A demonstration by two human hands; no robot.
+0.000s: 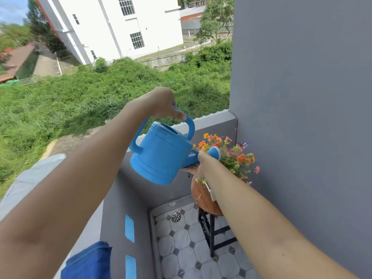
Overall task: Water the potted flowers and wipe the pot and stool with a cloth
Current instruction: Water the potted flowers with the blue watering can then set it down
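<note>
watering in progress: blue watering can point(161, 156) tipped toward the flowers point(239, 156), spray visible leaving the rose head point(216, 153) and landing among the blooms. left hand point(163, 103) curled shut around the top handle, carrying the weight; right hand point(198, 164) cupped under the spout, fingers partly closed around it, steering. flowers standing in a pot mostly hidden behind the right forearm, only a white edge point(211, 191) showing, on the round wooden stool point(201, 196) in the corner against the grey wall point(302, 117). to do this well: keep the tilt gentle with the left wrist, aim the rose lower toward the soil rather than over the petals, sweep slowly across the pot, level off before overflow reaches the stool top. blue cloth point(88, 262) draped on the parapet at lower left, within reach for the wiping, judged not yet begun. floor drain point(175, 216) below for any runoff.
</note>
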